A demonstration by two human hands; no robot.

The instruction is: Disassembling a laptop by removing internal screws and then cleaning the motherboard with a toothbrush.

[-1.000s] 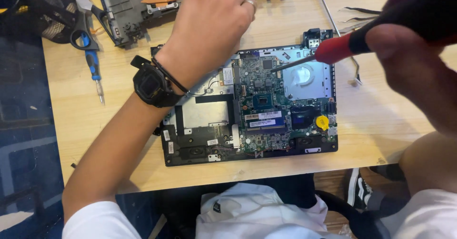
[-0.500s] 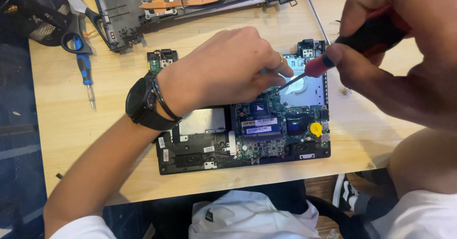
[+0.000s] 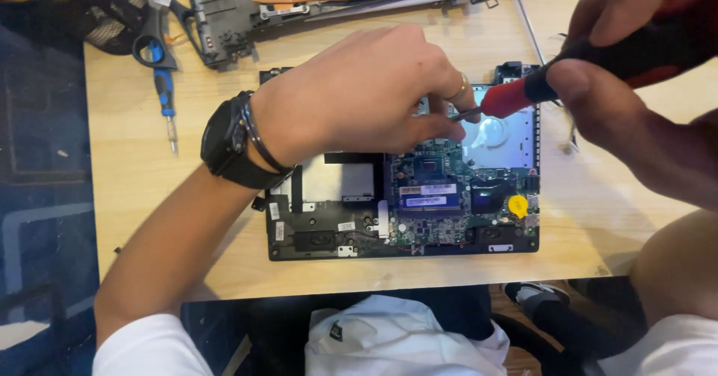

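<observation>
Pale wooden desk (image 3: 134, 219) below — the red-handled screwdriver (image 3: 523, 95) is clenched in the right hand (image 3: 636, 99), its tip pinched by left fingers (image 3: 434, 125) over a fragile-looking laptop board (image 3: 449, 196), best held by edges.

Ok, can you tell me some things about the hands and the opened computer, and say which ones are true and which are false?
1. The right hand holds a red and black screwdriver. True.
2. The left hand wears a black watch on its wrist. True.
3. The opened laptop lies on a glass table. False: the table is light wood.
4. The small blue screwdriver is in the left hand. False: it lies on the table beside the scissors.
</observation>
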